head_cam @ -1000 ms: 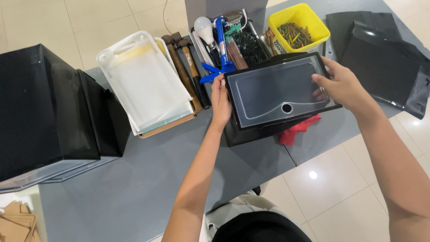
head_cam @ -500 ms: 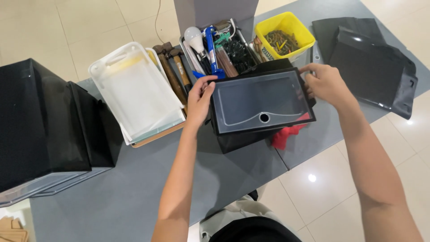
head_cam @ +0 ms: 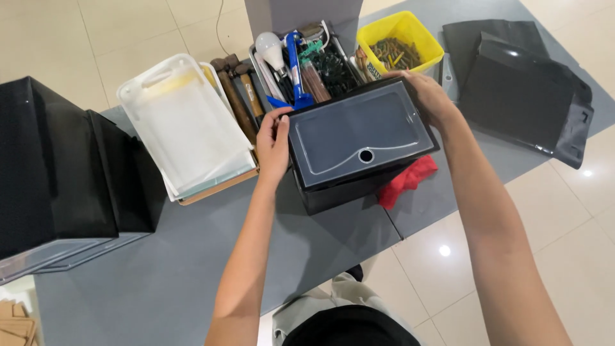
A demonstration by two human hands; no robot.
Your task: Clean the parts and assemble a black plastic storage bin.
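Note:
A black box with a clear panel and a round hole (head_cam: 359, 144) stands on the grey table (head_cam: 160, 269). My left hand (head_cam: 274, 142) grips the box's left edge. At the box's far right corner, my right hand (head_cam: 428, 96) holds on from above. A red cloth (head_cam: 407, 181) sticks out from under the box's right side.
Behind the box are a tray of tools (head_cam: 301, 67), two hammers (head_cam: 234, 90) and a yellow bin of small parts (head_cam: 398, 41). White plastic lids (head_cam: 182, 128) lie to the left, large black boxes (head_cam: 57, 160) at far left, flat black panels (head_cam: 522, 83) at right.
The box has shifted a little toward me and to the left, with both hands still on it. My view has moved closer over the table.

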